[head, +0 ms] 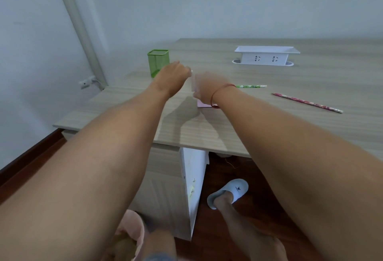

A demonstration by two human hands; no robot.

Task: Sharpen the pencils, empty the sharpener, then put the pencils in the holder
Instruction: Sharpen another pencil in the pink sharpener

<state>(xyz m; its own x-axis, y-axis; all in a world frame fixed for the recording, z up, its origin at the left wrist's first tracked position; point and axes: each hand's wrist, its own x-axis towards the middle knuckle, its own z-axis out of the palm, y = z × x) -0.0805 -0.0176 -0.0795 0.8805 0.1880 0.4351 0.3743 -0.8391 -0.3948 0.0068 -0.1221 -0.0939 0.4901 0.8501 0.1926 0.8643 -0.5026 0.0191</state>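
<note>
Pencil [191, 71] looks clamped in the fist of the left hand [174, 75], pale end poking toward the right hand [207, 87] (too blurry to call its grip) and a pinkish sharpener [194, 83], presumably for twisting, holder [158, 62] just beyond the left knuckles.
</note>
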